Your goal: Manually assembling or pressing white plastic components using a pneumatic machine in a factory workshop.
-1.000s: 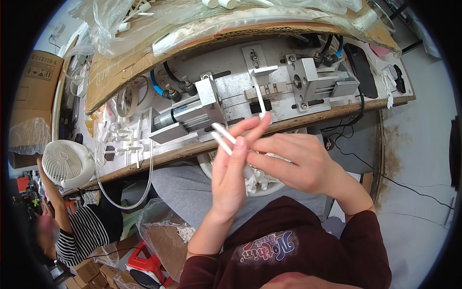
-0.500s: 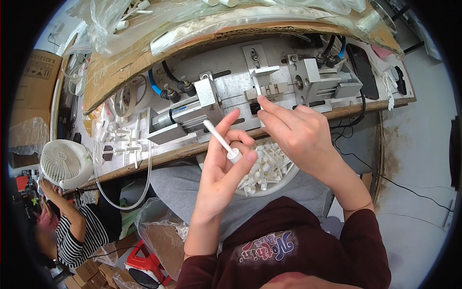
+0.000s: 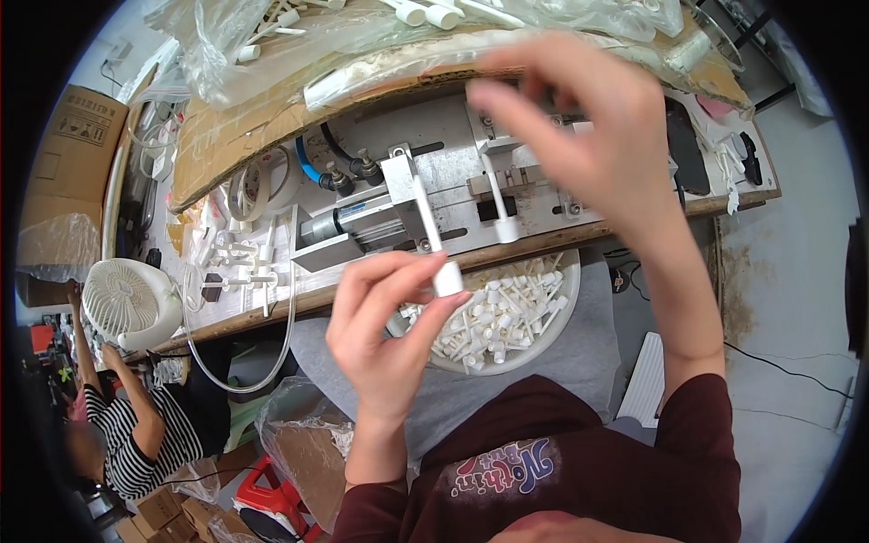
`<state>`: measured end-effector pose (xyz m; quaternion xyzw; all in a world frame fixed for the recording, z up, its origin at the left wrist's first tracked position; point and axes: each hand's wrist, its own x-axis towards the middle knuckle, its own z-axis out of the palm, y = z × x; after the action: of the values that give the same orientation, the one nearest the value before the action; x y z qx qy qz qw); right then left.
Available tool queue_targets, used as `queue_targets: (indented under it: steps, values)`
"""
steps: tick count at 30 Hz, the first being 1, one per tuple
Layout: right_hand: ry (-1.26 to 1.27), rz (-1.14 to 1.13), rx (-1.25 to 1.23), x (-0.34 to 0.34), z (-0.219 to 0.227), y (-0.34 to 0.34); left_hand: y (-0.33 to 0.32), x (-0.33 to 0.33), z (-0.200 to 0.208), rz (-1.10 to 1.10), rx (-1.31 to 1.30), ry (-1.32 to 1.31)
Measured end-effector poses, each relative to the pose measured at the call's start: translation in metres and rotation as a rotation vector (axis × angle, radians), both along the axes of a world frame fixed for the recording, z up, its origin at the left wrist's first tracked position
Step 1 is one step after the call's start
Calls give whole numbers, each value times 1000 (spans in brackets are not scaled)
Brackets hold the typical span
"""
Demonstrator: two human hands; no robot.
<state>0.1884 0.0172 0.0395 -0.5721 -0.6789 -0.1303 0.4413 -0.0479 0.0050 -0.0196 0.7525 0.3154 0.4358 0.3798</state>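
Note:
My left hand (image 3: 385, 330) pinches a white cap with a long thin stem (image 3: 447, 279) between thumb and fingers, the stem pointing up and away. A similar white stemmed cap (image 3: 506, 230) sits in the metal fixture (image 3: 516, 179) at the table's front edge, its cap end toward me. My right hand (image 3: 606, 127) is raised over the right part of the fixture, near the cardboard edge. Its thumb and fingers are spread and smeared by motion, with nothing visible in them. A white bowl (image 3: 572, 312) of many stemmed caps rests on my lap.
Metal cylinder clamps (image 3: 358, 222) with hoses stand left of the fixture. A cardboard sheet (image 3: 217, 145) overhangs the bench, with plastic bags and more stemmed parts on it. Left are a white fan (image 3: 131, 303) and a looped tube; a dark phone (image 3: 688, 149) lies right. Another person works far left.
My right hand has left the stemmed cap in the fixture and risen up and away. My left hand has shifted slightly left and down, its held cap now turned with the cap end toward me.

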Motion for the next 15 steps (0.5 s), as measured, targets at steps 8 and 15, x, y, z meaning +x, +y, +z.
queue_targets:
  steps: [8,15]
  values:
    - [-198,-319,-537,20,22,125,4,47,-15,29,477,222]
    - [-208,-194,-368,29,6,122,3,59,-31,14,606,439]
